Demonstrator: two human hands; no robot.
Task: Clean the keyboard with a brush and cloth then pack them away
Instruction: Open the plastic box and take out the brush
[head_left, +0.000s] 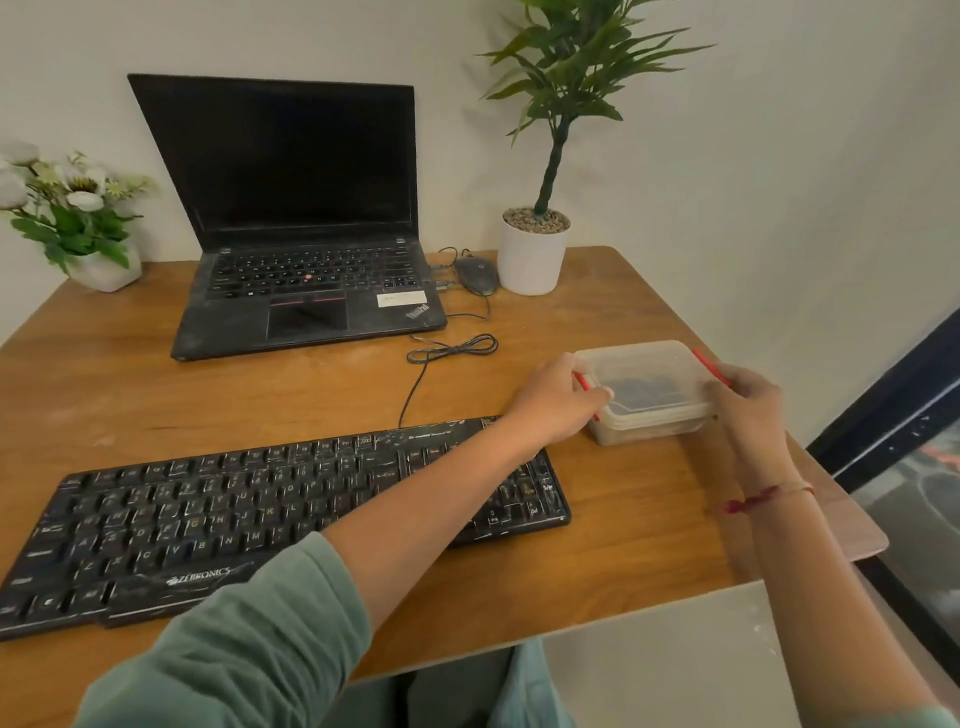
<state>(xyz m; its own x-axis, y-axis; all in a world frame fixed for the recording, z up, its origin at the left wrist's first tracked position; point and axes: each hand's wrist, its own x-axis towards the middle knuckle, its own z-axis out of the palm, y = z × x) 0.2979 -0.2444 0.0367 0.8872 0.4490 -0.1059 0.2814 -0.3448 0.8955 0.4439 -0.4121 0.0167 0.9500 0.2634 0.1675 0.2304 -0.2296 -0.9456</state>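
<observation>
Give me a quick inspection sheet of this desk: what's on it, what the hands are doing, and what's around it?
Surface: wooden desk, with faint pale smudges.
Job's things: black Zebronics keyboard, streaked with pale marks; lidded clear plastic container with red clips and something dark inside; brush and cloth not identifiable.
Clutter: open ThinkPad laptop, screen dark; mouse; potted plant; white flowers in a pot.
Hands: left hand grips the container's left end at a clip; right hand grips its right end.
Cables: thin black cable, looped beside the laptop.
Surroundings: plain wall behind; dark-framed window on the right.
</observation>
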